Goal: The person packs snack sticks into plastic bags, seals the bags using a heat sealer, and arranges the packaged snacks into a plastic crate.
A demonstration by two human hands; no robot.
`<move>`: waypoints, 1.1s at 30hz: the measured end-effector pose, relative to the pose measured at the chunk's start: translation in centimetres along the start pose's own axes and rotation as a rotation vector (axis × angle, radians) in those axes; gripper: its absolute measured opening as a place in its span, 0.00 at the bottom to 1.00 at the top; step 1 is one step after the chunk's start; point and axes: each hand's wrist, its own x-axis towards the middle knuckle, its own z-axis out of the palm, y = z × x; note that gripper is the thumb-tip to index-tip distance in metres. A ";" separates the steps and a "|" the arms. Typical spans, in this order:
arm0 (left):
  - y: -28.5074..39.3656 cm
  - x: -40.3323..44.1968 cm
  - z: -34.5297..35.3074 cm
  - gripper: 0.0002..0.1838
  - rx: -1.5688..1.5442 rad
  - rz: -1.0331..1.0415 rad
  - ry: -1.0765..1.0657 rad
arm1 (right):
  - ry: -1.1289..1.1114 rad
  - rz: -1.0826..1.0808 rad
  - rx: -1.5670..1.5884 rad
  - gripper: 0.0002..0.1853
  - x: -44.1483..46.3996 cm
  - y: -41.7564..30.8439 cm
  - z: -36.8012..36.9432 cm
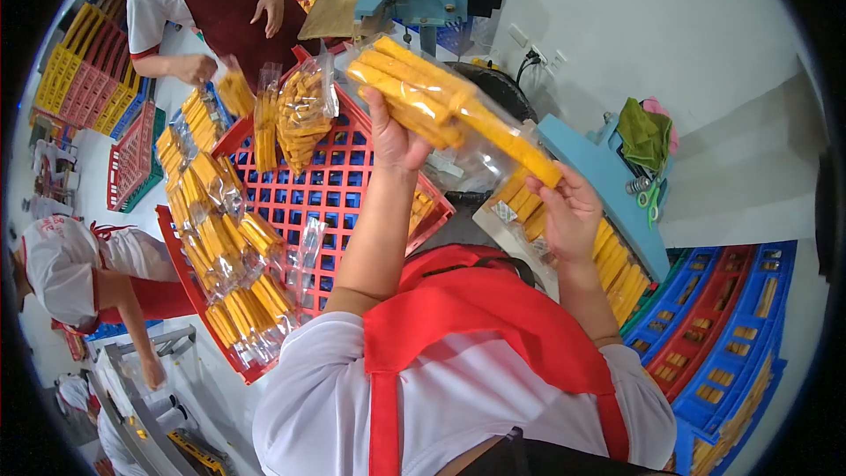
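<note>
Clear bag of yellow sticks (445, 91) up in the air, between both hands. Left grip (398, 137) clamped on bag near its left end, from below, thumb up against it. Right grip (564, 207) closed round lower-right end, thumb and fingers either side. Long axis diagonal, upper left to lower right, sticks roughly along it.

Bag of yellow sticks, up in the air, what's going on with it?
A person is holding the clear bag of yellow sticks up, the left hand towards one end and the right hand at the other. More filled bags lie in a red crate to the left, where a co-worker's hand seems to hold another bag.
</note>
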 end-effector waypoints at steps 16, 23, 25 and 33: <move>0.0 -0.2 2.3 0.28 0.085 0.065 -0.041 | -0.011 0.150 0.214 0.15 0.7 -1.2 -0.8; -0.3 -0.8 2.7 0.29 0.132 0.061 -0.028 | -0.024 0.051 0.184 0.16 0.6 -1.3 1.2; 0.2 -0.8 2.1 0.30 0.182 0.069 -0.028 | -0.024 0.035 0.190 0.16 0.9 -1.5 1.0; 0.7 -1.6 0.4 0.31 0.326 0.023 -0.046 | 0.041 -0.102 -0.137 0.15 -0.1 -3.0 1.6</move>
